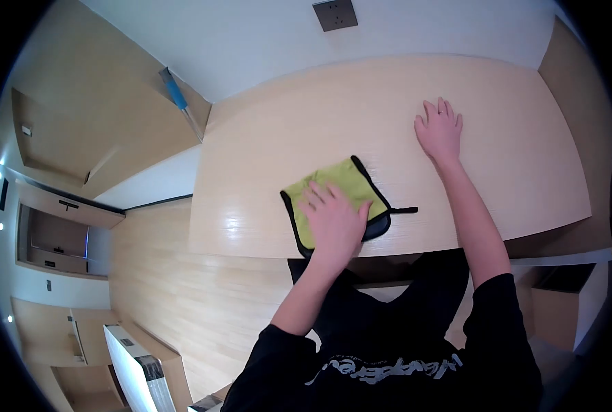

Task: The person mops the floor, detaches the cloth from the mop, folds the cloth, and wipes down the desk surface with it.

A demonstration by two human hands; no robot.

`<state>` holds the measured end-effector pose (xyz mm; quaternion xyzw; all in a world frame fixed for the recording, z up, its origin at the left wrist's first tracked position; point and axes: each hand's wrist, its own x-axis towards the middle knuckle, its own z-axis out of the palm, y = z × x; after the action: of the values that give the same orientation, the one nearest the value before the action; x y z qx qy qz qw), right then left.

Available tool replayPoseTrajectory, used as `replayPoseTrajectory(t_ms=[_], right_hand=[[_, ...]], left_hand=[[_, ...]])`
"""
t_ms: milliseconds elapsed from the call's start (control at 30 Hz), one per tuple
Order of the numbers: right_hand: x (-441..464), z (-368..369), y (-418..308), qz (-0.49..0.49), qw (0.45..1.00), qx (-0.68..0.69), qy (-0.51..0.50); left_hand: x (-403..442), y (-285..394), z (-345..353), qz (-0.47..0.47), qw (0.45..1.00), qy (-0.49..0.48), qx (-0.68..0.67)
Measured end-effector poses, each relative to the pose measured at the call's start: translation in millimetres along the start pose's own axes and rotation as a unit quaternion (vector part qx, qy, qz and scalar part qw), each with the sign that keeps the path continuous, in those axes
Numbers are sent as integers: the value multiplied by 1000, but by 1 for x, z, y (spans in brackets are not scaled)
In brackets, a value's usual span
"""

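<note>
A yellow-green cleaning cloth [343,176] with black edging lies on the pale wooden desk [285,130], close to its front edge. One corner is folded back, showing a dark grey underside, and a black loop sticks out to the right. My left hand [336,223] rests flat on top of the cloth, fingers spread, thumb out to the right. Farther back and to the right, my right hand [440,134] lies palm down on the bare desk surface with its fingers slightly apart. Nothing is in it, and it is apart from the cloth.
A wall socket [335,14] is on the wall behind the desk. A wooden side panel [584,110] bounds the right. A blue-and-silver stick-like object [175,93] leans at the left. Below left, a white-topped piece [131,367] stands on the wooden floor.
</note>
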<state>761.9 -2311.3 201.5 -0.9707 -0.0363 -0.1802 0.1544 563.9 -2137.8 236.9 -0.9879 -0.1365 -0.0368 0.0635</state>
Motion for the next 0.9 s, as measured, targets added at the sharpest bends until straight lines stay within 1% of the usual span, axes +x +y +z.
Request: replayPoseTrajectory(t_ms=[33, 133, 167, 267, 333, 433, 567, 600, 667, 800, 900], right_hand=[[-1, -1, -2, 5, 1000, -1, 0], [-1, 2, -2, 12, 1000, 6, 3], [-2, 3, 0, 10, 1000, 5, 10], [-6, -1, 2, 7, 1000, 18, 18], [-6, -5, 2, 14, 1000, 16, 12], [-5, -6, 0, 17, 1000, -3, 6], [-8, -11, 3, 11, 1000, -21, 4], [-13, -12, 1, 15, 1000, -19, 9], [-14, -18, 5, 11, 1000, -27, 4], [-27, -26, 14, 8, 999, -30, 12], [-39, -28, 15, 18, 999, -28, -1]], left_hand=[[10, 2, 3, 2, 1000, 4, -18], [43, 4, 11, 0, 997, -24, -71], [58, 3, 16, 4, 997, -27, -68], [110, 0, 36, 9, 995, -11, -95], [146, -2, 45, 0, 990, 30, -136], [190, -1, 49, 1, 988, 49, -146], [237, 4, 51, -2, 989, 46, -139], [242, 3, 51, 3, 989, 49, -137], [261, 8, 47, -6, 992, 18, -126], [276, 18, 45, -9, 991, 30, -130], [274, 19, 50, -19, 992, 50, -118]])
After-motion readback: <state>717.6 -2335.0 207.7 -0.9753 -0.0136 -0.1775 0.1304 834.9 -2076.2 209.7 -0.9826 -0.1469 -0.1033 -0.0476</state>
